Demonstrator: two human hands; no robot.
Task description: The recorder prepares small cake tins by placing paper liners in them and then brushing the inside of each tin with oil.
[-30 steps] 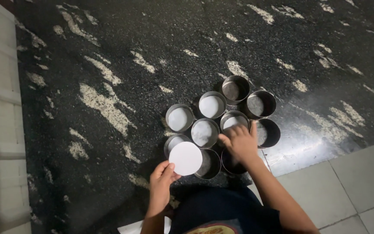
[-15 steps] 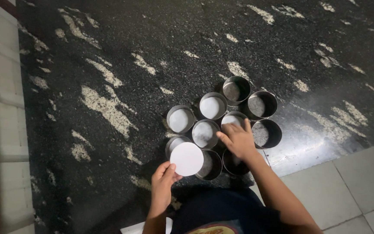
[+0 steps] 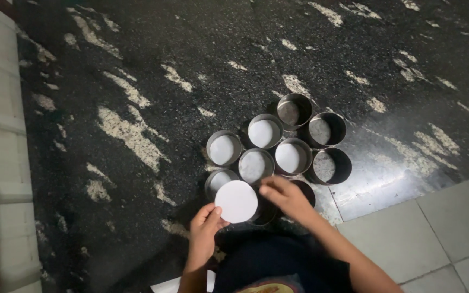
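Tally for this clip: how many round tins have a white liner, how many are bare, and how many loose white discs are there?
Lined tins: 5
Bare tins: 5, two of them partly covered
Loose disc, held in the left hand: 1
Total: 11

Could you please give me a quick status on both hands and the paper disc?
Left hand pinching white paper disc at its edge. Right hand reaching to the disc, fingertips beside it. Round tins clustered on the dark floor just beyond; nothing blocking.
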